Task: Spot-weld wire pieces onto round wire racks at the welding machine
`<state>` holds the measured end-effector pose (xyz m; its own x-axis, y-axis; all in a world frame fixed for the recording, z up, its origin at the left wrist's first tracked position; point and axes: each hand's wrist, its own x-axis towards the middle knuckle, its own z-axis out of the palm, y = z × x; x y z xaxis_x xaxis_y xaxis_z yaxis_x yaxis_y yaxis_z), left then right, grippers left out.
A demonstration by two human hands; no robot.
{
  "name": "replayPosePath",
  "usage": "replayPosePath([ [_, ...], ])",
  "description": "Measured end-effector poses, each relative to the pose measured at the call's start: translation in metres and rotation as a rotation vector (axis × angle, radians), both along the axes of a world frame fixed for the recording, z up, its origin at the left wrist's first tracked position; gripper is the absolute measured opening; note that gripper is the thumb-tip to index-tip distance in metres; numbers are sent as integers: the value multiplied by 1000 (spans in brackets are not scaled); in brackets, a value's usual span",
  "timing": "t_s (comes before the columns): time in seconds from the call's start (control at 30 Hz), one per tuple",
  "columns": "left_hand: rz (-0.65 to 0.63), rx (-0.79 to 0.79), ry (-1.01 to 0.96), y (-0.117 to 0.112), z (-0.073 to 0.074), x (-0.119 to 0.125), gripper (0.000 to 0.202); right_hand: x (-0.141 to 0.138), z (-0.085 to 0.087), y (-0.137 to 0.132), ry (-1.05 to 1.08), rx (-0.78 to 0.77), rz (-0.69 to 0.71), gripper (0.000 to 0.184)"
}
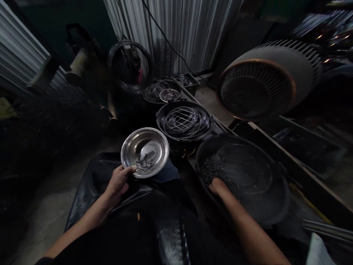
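My left hand (120, 183) grips the near left rim of a shiny metal bowl (129, 141), thumb over the edge, fingers mostly hidden below. A small heap of bent wire pieces (145, 162) lies in the bowl, which is held above my dark apron. On the other side, my right hand (217, 186) reaches into a wide dark basin (284, 198), at its left part. Dark short wire pieces (211, 165) are piled right by that hand. Its fingers are hidden from me, so what they hold does not show.
Behind the bowl stands a dark tub (160, 123) with wire rings and a round wire rack (182, 119). Farther back are more wire coils (156, 90) with a small bowl (169, 95). A large fan (256, 88) looms at the right, and a hanging wire coil (131, 88) at the left.
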<state>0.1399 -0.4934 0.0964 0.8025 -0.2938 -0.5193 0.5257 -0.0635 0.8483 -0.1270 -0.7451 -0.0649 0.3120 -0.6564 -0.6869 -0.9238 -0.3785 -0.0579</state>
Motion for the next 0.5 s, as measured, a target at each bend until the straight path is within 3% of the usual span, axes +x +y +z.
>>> replayPosePath([
  [0.1,-9,14,6,2,2,1,26,14,14,-12,-8,-57,-1,17],
  [0.23,16,10,8,4,1,1,23,21,27,-22,-64,-269,-32,46],
  [0.3,12,-18,14,6,-2,2,25,17,27,-27,-57,-301,-61,56],
  [0.5,4,-32,11,13,-13,9,26,-17,28,-37,-53,-261,-93,33],
])
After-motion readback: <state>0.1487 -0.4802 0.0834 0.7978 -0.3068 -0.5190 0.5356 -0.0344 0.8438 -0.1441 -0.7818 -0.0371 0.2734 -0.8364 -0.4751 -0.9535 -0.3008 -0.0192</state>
